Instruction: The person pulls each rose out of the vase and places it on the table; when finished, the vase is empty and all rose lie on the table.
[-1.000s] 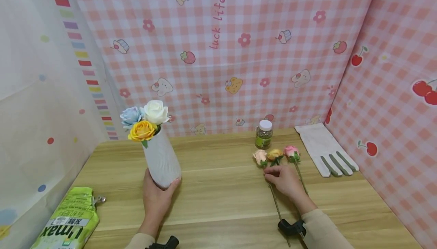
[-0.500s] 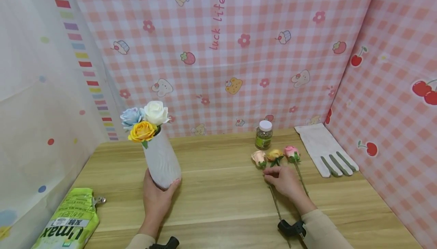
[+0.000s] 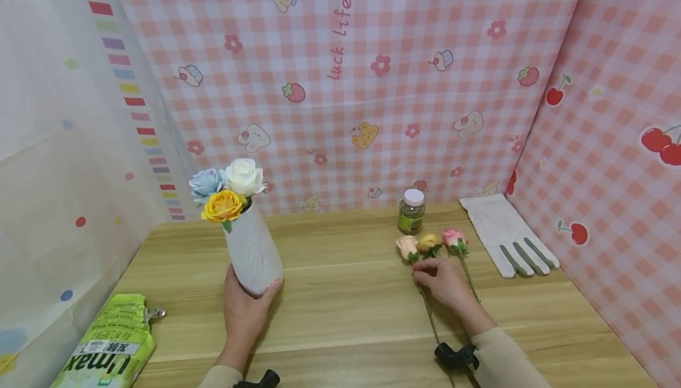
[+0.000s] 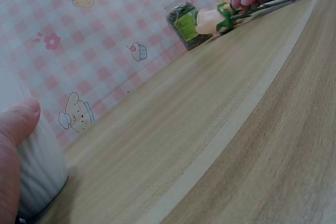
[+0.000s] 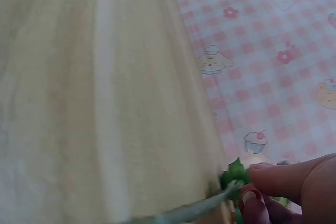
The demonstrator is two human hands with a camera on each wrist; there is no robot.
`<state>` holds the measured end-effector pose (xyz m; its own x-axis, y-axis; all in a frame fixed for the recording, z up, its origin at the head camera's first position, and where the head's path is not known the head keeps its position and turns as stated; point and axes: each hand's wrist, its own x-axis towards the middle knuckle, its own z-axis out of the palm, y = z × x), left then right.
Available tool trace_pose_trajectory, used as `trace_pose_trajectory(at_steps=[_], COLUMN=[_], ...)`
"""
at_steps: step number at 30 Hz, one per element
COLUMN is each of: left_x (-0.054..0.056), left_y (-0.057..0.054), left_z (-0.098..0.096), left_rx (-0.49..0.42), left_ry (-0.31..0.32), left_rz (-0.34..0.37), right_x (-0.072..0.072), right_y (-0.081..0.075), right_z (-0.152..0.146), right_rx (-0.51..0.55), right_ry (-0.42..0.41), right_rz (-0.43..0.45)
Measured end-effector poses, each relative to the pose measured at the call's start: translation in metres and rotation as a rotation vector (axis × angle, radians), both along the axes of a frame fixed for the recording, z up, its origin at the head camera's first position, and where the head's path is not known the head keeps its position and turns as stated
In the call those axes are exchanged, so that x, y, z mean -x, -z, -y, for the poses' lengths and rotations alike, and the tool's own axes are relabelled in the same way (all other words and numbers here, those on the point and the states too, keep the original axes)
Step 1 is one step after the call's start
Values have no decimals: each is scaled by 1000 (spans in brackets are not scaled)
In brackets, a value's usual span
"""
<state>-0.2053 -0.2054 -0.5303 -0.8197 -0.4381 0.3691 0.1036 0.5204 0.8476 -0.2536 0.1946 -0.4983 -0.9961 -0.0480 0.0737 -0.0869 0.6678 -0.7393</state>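
While the left hand [image 3: 245, 305] held the vase [image 3: 252, 252], head view: the vase leaned left, with a white rose [image 3: 245, 176], a blue rose [image 3: 206, 184] and a golden rose [image 3: 223, 206] at its mouth. It could have tipped had that low hold slackened, since the blooms probably made it top-heavy.
Peach rose [image 3: 407, 247], head view: it lay on the right part of the table [image 3: 340, 299], near the jar [image 3: 411, 216]. Its head met a yellow rose [image 3: 430, 242] in this view, so hooked petals might have dragged that one along. A black clip [image 3: 456, 355] at the right wrist crossed the stem [image 3: 432, 323] and might have snagged it.
Hands, head view: left fingers and thumb curved round the vase's lower part, spread only to its width; the right hand [image 3: 447, 284] pinched just below the peach bloom.
Vase, left wrist view: the thumb lay along its pale wall; the other fingers were hidden, so firmness could not be told.
Stem, right wrist view: thumb and fingertips nearly met, pinching it by the green leaves [image 5: 236, 174]; the bloom was mostly hidden.
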Motion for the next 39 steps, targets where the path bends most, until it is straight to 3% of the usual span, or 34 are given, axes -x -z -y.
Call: trace_pose_trajectory(at_steps=[5, 13, 18, 21, 27, 32, 39], left_x=[0, 2, 1, 0, 2, 2, -4], left_y=[1, 3, 3, 1, -2, -3, -4], left_z=[1, -2, -2, -1, 2, 4, -2], left_rx=[-8, -21, -30, -26, -34, -37, -54], left_ry=[-3, 6, 7, 6, 16, 13, 11], left_rz=[-11, -11, 0, 8, -3, -25, -62], right_x=[-2, -11, -16, -21, -25, -25, -23], right_y=[-15, -40, -63, -82, -124, -158, -178], right_z=[-4, -18, -16, -8, 23, 68, 139], right_rx=[49, 40, 51, 79, 88, 103, 145], right_ry=[5, -16, -73, -126, -224, -341, -504], right_rz=[-31, -76, -160, -162, -88, -98, -141])
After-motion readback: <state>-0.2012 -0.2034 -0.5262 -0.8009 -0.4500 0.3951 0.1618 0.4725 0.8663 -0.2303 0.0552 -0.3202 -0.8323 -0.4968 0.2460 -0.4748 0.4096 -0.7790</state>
